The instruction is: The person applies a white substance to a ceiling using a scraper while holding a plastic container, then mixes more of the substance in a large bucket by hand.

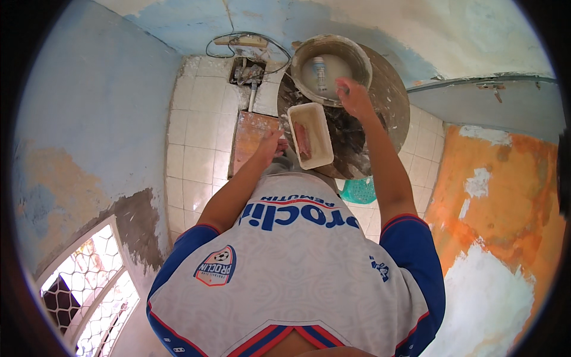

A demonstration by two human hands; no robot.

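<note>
My right hand (355,97) hangs over the near right rim of a round bucket (364,62), its fingers bent and a gap between thumb and forefinger. It seems to hold nothing. Inside the bucket is a pale, cloudy content, and a small white bottle (320,72) with a blue-grey label lies in it. Just left of a cream rectangular tray (321,146), my left hand (272,146) is held with loosely bent fingers, apparently free of any object. In the tray lies a long reddish-brown piece (303,141); its kind is unclear.
Bucket and tray stand on a stained round tabletop (389,89). A brown board (253,131) is at left, below a wall recess with pipes (247,72) and a dark cable (209,49). A turquoise plastic item (359,190) sits beneath the table. Patchy painted walls surround the tiled floor (196,143).
</note>
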